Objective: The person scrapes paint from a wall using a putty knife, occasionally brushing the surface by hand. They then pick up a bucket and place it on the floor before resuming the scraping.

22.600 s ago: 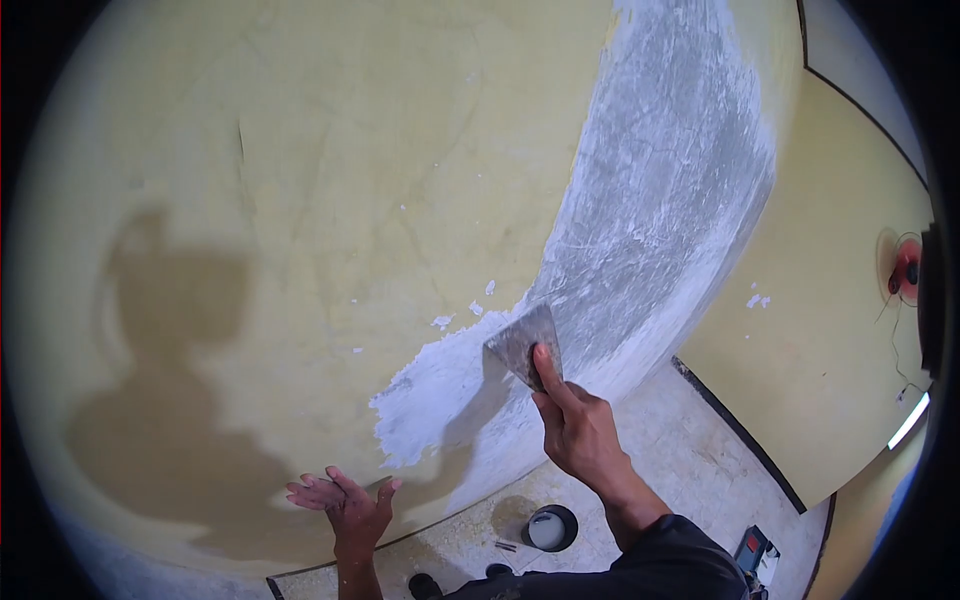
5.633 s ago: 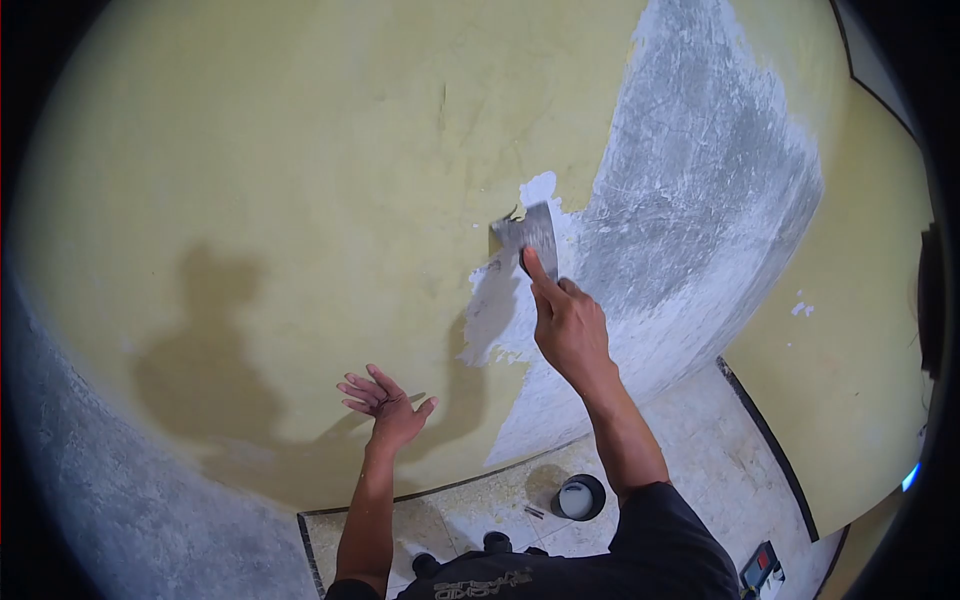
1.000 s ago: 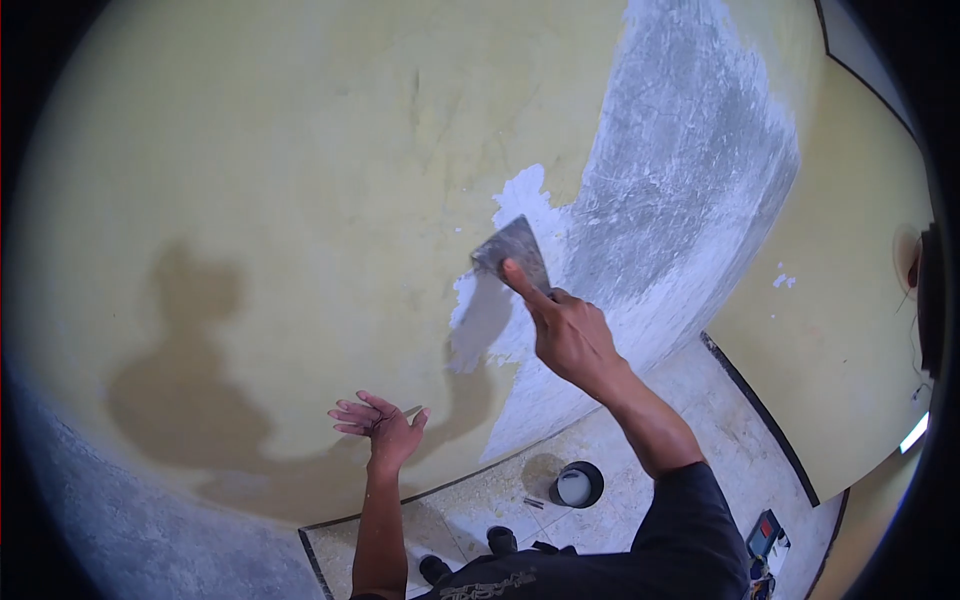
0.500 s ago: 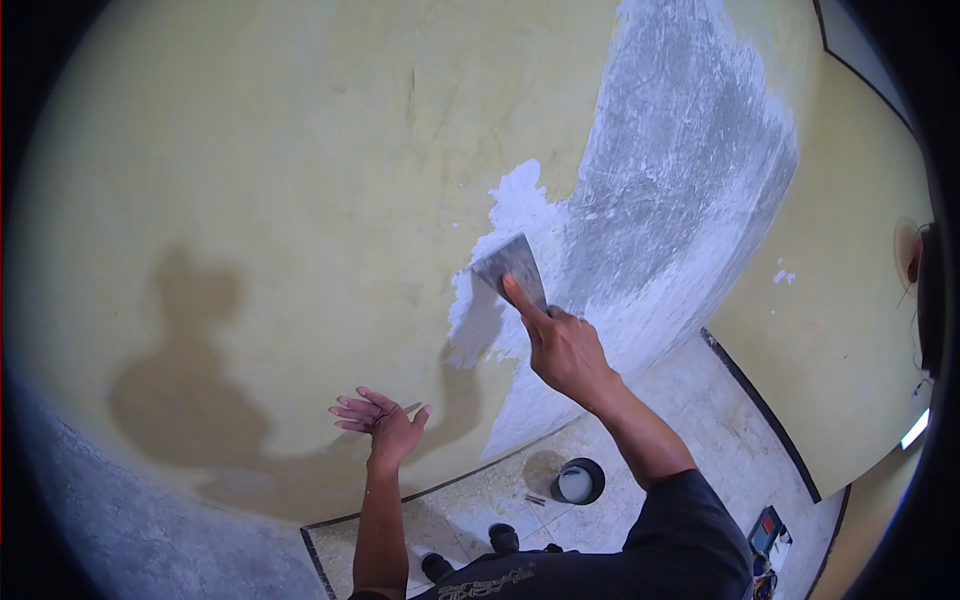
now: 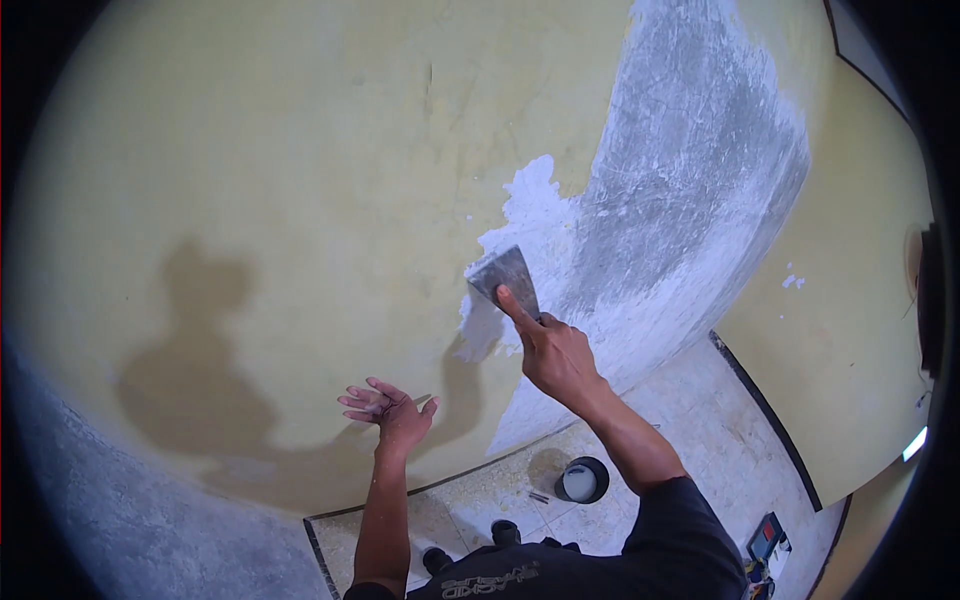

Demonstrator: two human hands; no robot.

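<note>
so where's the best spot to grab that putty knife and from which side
Take the putty knife by its handle, the lower end, coming from below. The wide flat blade lies against the yellow wall on the white filler, so only the handle end is free. The right hand grips there, forefinger laid up the blade.

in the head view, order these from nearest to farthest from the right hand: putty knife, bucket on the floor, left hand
1. putty knife: held in the right hand, flat on the wall.
2. left hand: lower left, open against the wall.
3. bucket: below, on the floor.
</note>
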